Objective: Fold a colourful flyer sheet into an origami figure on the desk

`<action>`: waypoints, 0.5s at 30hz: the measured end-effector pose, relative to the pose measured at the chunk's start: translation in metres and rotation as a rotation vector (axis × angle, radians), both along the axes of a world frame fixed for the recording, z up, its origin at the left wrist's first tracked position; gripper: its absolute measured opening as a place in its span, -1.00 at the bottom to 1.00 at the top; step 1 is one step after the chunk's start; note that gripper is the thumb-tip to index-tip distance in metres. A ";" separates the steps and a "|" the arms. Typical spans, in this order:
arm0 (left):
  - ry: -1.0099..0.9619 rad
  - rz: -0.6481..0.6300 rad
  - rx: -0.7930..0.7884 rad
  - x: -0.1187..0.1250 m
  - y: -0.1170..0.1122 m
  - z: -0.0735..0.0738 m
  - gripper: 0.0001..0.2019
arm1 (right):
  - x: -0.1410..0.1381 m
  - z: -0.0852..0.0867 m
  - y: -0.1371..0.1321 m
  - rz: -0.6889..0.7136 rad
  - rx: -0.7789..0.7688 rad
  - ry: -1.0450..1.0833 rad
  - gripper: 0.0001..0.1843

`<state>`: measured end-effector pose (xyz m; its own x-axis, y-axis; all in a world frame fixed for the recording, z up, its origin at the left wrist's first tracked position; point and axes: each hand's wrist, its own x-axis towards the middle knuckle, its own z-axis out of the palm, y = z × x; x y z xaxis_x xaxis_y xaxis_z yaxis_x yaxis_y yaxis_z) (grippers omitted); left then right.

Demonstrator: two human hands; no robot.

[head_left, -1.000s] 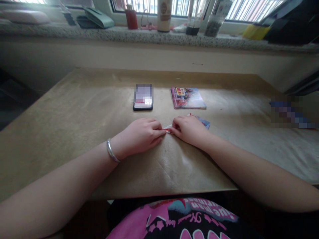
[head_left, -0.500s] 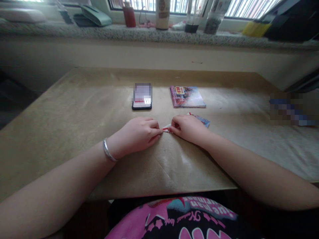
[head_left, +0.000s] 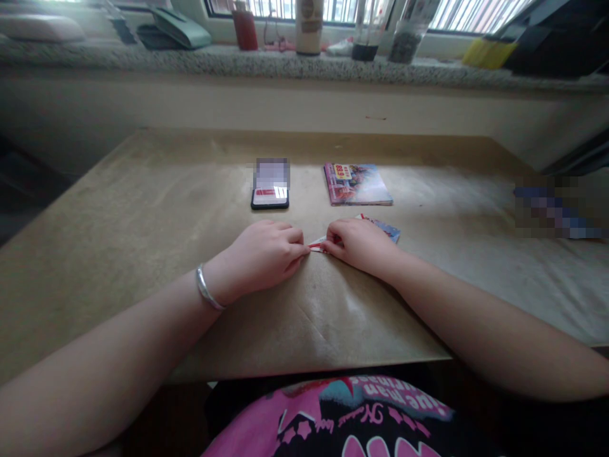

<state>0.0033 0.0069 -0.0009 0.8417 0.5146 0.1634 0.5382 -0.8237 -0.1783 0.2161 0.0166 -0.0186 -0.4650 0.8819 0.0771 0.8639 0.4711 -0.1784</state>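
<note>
A piece of printed paper (head_left: 384, 228), blue at its far right corner and white and red at its narrow left tip, lies low on the table. My left hand (head_left: 269, 254), with a silver bangle at the wrist, has its fingertips closed on that tip. Just to the right, my right hand (head_left: 359, 246) pinches the near edge, thumb and finger pressed together. Most of the paper is hidden beneath the right hand, so its full shape does not show.
Beyond the hands lie a phone (head_left: 270, 198) and a stack of printed sheets (head_left: 364, 185). A blurred blue item (head_left: 556, 212) is at the right. Bottles, including a red one (head_left: 245, 30), line the stone windowsill (head_left: 266, 63). The table (head_left: 143, 235) has a tan cover.
</note>
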 end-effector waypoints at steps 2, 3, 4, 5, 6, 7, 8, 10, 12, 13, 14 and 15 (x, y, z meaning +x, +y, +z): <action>0.003 0.014 -0.011 -0.001 0.001 0.001 -0.76 | 0.000 0.000 0.000 -0.001 0.006 0.003 -0.74; 0.003 0.013 -0.021 -0.002 0.001 0.002 -0.77 | 0.001 -0.001 -0.001 -0.002 0.009 0.006 -0.74; 0.003 0.008 -0.033 -0.003 0.002 0.002 -0.78 | 0.001 -0.001 -0.001 -0.002 0.013 0.008 -0.74; 0.001 0.001 -0.045 -0.004 0.002 0.003 -0.78 | 0.001 -0.002 -0.002 -0.001 0.017 0.012 -0.74; -0.001 -0.005 -0.056 -0.005 0.003 0.003 -0.78 | 0.001 -0.002 -0.002 0.000 0.020 0.014 -0.74; -0.002 -0.007 -0.065 -0.006 0.003 0.004 -0.77 | 0.001 -0.003 -0.002 -0.001 0.022 0.016 -0.74; -0.002 -0.007 -0.073 -0.007 0.003 0.004 -0.77 | 0.001 -0.003 -0.002 -0.003 0.023 0.018 -0.73; -0.003 0.001 -0.084 -0.008 0.004 0.004 -0.77 | 0.001 -0.005 -0.002 -0.009 0.023 0.022 -0.72; -0.012 0.009 -0.087 -0.009 0.004 0.003 -0.77 | 0.001 -0.005 -0.001 -0.011 0.021 0.023 -0.71; -0.021 0.015 -0.087 -0.009 0.004 0.002 -0.76 | 0.002 -0.006 -0.001 -0.010 0.021 0.023 -0.72; -0.035 0.027 -0.085 -0.009 0.005 0.000 -0.76 | 0.002 -0.006 -0.001 -0.010 0.020 0.023 -0.72; -0.054 0.036 -0.082 -0.009 0.005 -0.002 -0.75 | 0.002 -0.005 0.000 -0.010 0.019 0.023 -0.73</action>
